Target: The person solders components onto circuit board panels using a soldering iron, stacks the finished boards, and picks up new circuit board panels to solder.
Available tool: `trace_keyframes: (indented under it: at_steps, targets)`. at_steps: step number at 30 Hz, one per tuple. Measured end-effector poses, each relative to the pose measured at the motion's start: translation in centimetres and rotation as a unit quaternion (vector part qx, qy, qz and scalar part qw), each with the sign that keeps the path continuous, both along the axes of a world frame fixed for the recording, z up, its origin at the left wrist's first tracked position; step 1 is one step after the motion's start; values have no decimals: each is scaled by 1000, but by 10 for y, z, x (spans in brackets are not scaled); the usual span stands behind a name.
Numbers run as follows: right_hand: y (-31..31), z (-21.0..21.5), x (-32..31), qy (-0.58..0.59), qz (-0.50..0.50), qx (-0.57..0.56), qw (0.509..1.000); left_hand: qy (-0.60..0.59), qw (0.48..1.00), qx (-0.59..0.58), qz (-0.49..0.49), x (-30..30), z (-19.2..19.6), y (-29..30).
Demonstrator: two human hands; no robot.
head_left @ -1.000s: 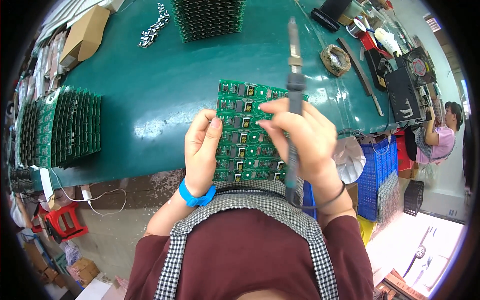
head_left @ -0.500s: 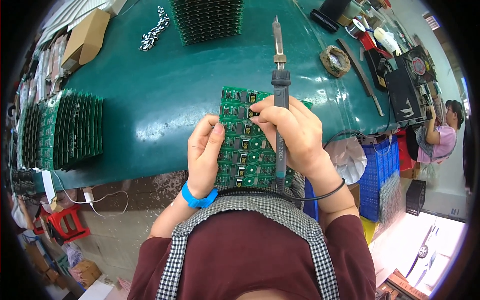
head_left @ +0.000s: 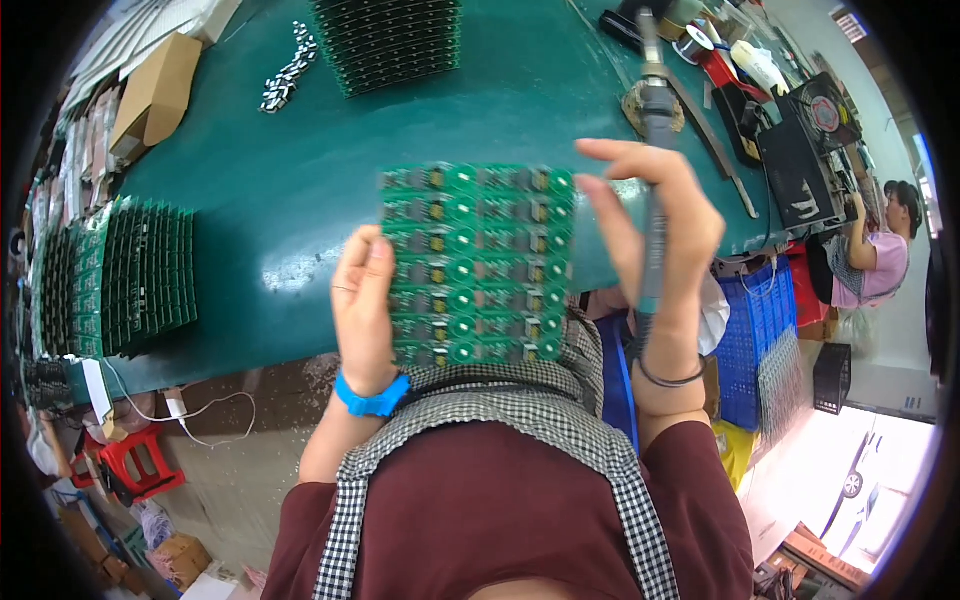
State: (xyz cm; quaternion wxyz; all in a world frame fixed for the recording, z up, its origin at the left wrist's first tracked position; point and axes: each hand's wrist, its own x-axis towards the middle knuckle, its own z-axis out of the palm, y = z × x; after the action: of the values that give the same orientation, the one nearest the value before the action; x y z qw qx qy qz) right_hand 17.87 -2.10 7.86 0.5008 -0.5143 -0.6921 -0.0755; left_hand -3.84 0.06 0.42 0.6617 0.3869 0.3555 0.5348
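Observation:
A green circuit board panel (head_left: 478,265), made up of repeated rows of small parts, is upheld in front of my apron at the table's near edge. My left hand (head_left: 362,305) pinches its left edge, thumb on top and fingers underneath. Off the panel's right side is my right hand (head_left: 680,215), its thumb and forefinger spread apart. A soldering iron (head_left: 656,105) lies along that hand, gripped by the other fingers, which are partly hidden. Its tip points toward the far side of the table and is slightly blurred.
Stacked circuit boards (head_left: 390,50) stand at the back, and more boards (head_left: 150,275) at the left. Small black-and-white parts (head_left: 290,70) lie near a cardboard box (head_left: 155,95). At right are a solder spool (head_left: 693,44), a black fan unit (head_left: 815,140), blue crates (head_left: 750,325) and another person (head_left: 865,255).
My right hand, with the soldering iron, has moved right off the panel and its thumb and forefinger have spread. The panel has shifted left in my left hand and shows more fully.

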Motion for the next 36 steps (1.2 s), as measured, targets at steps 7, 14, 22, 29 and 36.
trace_keyframes:
  at_steps: [7, 14, 22, 29, 36]
  targets:
    - [-36, 7, 14, 40, -13, -16, 999, -3, 998, 36, 42, -17, 1, 20]
    - [-9, -19, 1, -17, 65, -26, 997, -2, 999, -33, 37, -15, 13, 17]
    - [6, -33, -2, 12, 88, -18, 996, 14, 1000, -7, 17, -7, 14, 10]
    - [-1, -33, -3, -14, 82, -42, 996, 22, 999, 24, -2, -8, 9, 7]
    - [4, -40, -6, 3, 76, -10, 997, -9, 1000, 24, -8, -10, -6, 12]
